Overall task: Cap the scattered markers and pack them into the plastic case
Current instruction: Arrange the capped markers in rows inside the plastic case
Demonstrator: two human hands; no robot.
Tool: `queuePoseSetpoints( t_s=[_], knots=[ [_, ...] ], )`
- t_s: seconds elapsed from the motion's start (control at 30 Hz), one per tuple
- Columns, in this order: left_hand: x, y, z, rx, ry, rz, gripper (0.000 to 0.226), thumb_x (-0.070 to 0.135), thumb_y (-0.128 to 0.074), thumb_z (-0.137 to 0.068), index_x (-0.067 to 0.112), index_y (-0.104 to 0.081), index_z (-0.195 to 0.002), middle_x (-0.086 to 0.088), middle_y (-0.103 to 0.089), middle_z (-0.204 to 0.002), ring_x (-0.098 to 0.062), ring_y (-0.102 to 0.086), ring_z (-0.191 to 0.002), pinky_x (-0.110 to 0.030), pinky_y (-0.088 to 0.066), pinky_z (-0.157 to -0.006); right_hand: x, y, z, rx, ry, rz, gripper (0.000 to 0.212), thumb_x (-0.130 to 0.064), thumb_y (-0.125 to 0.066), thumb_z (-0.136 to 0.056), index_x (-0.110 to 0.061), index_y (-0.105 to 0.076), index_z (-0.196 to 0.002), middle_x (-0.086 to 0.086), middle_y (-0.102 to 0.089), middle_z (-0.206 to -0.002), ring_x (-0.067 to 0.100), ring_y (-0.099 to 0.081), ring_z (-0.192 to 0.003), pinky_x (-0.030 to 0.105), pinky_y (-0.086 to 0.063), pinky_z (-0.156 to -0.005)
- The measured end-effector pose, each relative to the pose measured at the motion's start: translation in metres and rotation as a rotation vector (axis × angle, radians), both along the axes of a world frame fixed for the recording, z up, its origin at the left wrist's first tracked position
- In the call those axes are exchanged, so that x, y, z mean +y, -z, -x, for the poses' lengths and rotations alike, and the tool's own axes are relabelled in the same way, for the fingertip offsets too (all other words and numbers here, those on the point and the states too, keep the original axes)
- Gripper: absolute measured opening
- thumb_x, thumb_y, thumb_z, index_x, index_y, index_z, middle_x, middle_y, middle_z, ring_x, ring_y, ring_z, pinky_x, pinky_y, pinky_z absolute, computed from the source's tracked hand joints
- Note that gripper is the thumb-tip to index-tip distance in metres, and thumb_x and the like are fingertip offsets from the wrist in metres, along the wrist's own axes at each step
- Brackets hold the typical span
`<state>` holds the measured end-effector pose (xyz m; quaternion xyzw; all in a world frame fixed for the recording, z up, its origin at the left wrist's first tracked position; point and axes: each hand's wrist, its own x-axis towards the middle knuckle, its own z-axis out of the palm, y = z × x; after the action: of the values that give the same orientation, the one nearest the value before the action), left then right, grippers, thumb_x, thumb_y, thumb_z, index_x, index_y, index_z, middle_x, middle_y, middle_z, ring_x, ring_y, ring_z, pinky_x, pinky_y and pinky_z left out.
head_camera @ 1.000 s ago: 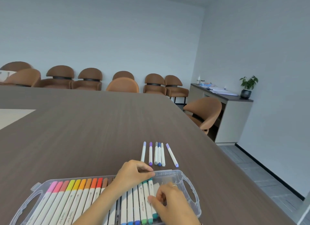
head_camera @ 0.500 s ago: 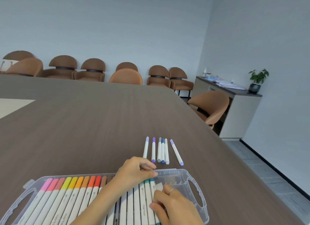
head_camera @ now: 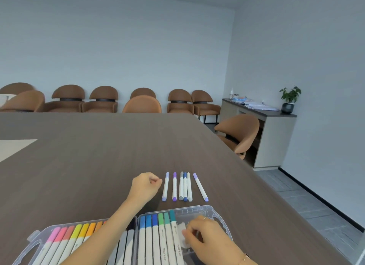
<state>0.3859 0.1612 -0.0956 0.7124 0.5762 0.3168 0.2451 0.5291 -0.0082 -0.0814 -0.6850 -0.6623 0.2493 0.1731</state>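
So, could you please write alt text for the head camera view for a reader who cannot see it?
A person's left hand reaches toward six loose capped markers on a dark table, while the right hand rests in a clear plastic case already holding many markers. Brown chairs line the far wall.

Six loose white-barrelled markers with coloured caps lie capped in a row on my dark wood-grain table, nearer its right edge: pale blue, purple, grey, blue and white close together, a lilac one slanted apart on the right. My clear plastic case with moulded handles sits at the near edge, open, holding upright rows of capped markers from pink through orange to blue, green and teal.
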Motion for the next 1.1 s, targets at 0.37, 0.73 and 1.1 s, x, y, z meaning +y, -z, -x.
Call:
queuePoseSetpoints(
  t_s=[0.37, 0.73, 1.1],
  knots=[
    [0.066, 0.002, -0.044, 0.265, 0.046, 0.301, 0.026, 0.036, -0.062, -0.086, 0.009, -0.061, -0.086, 0.000, -0.056, -0.069, -0.009, -0.056, -0.054, -0.016, -0.041, -0.050, 0.037, 0.005, -0.004, -0.275, -0.305, -0.024, 0.103, -0.077, -0.001, -0.050, -0.044, -0.028, -0.143, -0.025, -0.012, -0.154, -0.002, -0.007, -0.140, 0.025, -0.004, -0.113],
    [0.062, 0.003, -0.037, 0.308, 0.054, 0.303, 0.032, 0.043, -0.061, -0.087, 0.012, -0.062, -0.082, 0.001, -0.058, -0.069, -0.010, -0.057, -0.055, -0.015, -0.042, -0.056, 0.028, 0.011, -0.002, -0.317, -0.361, 0.026, 0.108, -0.074, 0.005, -0.049, -0.038, -0.018, -0.148, -0.022, -0.012, -0.156, 0.001, -0.006, -0.144, 0.023, 0.001, -0.110],
    [0.016, -0.040, -0.033, 0.012, 0.089, 0.442, 0.017, 0.025, -0.064, -0.086, 0.007, -0.066, -0.085, -0.002, -0.067, -0.078, -0.011, -0.068, -0.066, -0.015, -0.052, -0.057, 0.034, 0.012, -0.016, 0.331, 0.156, -0.150, 0.026, -0.031, -0.052, -0.095, -0.034, -0.056, -0.120, -0.022, -0.057, -0.109, -0.001, -0.058, -0.095, 0.002, -0.047, -0.077]
  ],
)
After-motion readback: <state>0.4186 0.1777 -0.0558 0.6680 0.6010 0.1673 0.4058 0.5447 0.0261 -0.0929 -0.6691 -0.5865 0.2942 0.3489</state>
